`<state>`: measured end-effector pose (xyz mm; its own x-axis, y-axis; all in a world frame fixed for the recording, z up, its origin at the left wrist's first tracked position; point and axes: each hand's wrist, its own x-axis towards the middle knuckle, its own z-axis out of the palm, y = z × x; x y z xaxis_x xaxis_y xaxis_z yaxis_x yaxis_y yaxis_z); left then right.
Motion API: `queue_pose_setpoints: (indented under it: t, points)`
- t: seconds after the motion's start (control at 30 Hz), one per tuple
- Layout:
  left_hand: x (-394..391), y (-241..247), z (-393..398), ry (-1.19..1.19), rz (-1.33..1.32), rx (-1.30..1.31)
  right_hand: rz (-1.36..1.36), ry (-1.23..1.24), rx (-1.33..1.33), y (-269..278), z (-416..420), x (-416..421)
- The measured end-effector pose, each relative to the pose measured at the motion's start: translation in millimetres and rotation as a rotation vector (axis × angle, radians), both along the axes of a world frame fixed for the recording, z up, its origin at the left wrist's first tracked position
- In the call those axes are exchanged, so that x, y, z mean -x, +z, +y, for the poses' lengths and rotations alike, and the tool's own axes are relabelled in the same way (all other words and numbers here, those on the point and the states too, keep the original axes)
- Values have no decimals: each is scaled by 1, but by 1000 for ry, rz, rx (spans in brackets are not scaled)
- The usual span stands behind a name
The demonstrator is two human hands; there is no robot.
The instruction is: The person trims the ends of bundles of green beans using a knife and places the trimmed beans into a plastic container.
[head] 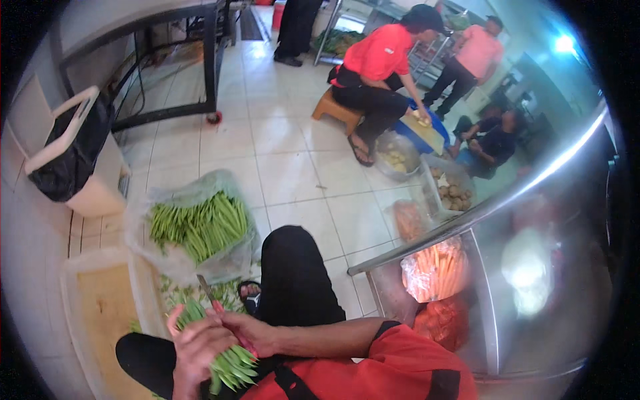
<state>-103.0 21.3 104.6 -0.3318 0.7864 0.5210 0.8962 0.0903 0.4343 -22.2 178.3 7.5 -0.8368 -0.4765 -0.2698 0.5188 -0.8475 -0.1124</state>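
My left hand [197,342] is wrapped around a bundle of green beans [234,367] above my lap. In my right hand [252,332] is a small knife [205,287] with a red handle, its blade pointing away from me beside the bundle. Part of the handle is hidden by my fingers. Beyond my hands, more green beans [215,225] lie in rows on an open clear plastic bag [137,225] on the floor. Cut green trimmings [225,295] are scattered between the bag and my foot. To the left stands a pale plastic tub [102,300] with a brownish bottom.
A lined waste bin [97,175] stands at left. On the right, a metal table [545,300] rises over bagged carrots [435,267]. A co-worker [375,65] sits on a stool [337,110] near a bowl of peeled potatoes [395,160] and a box of potatoes [452,192].
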Motion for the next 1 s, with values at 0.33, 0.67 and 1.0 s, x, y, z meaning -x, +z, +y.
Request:
queue_pose_setpoints:
  t: [0.33, 0.67, 1.0]
  points:
    - [-5, 49, 15, -507, 119, 506, -89, 27, -84, 13, 1, -12]
    - [-21, 59, 11, -319, 72, 630, -64, -56, -199, 3, -2, -8]
    - [-40, 25, -2, 374, -1137, -595, 226, -44, -304, 24, 2, 8]
